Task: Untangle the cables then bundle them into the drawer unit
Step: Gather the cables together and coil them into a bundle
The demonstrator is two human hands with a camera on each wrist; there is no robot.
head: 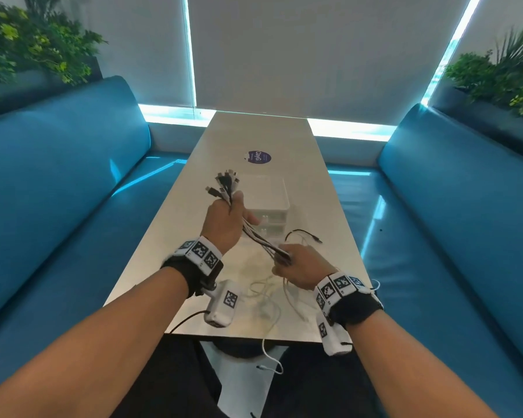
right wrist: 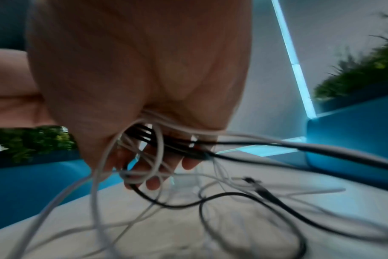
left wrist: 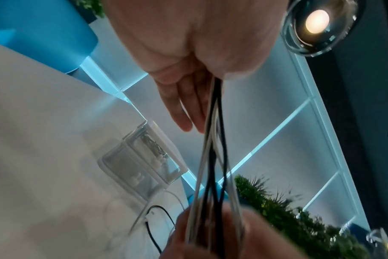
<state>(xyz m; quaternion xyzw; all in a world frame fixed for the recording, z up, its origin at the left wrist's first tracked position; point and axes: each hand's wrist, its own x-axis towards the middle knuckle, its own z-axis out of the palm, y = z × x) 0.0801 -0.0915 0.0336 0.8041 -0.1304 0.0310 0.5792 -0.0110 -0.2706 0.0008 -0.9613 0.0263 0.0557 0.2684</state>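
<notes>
A: L hand (head: 224,220)?
B: Raised over table (head: 175,254), thumb and palm clamped round cables (head: 261,241) just below plug ends (head: 224,184); plugs fanned out above fist. In wrist cam, fingers (left wrist: 184,105) fairly straight, lying beside the strands, not wrapped tight.

A: R hand (head: 299,263)?
B: Lower, nearer body. Fingers curled round same bunch further along, blk + wht strands pulled taut between both hands. From wrist cam, fingertips (right wrist: 189,163) hooked thru loops of wht cord; exact finger count on the bunch: can't tell, too blurred.

A: Loose ends?
B: Trailing from R hand onto tabletop in slack loops; one wht end hanging over near table edge. One blk plug lying on table just right of drawer unit (head: 267,206).

A: Drawer unit?
B: Clear plastic, mid-table, behind L hand. Drawers look closed; some contents dimly visible inside upper one.

A: Rest?
B: Purple sticker (head: 258,157) beyond unit, blue benches (head: 58,176) both sides, plants (head: 27,40) behind.
</notes>
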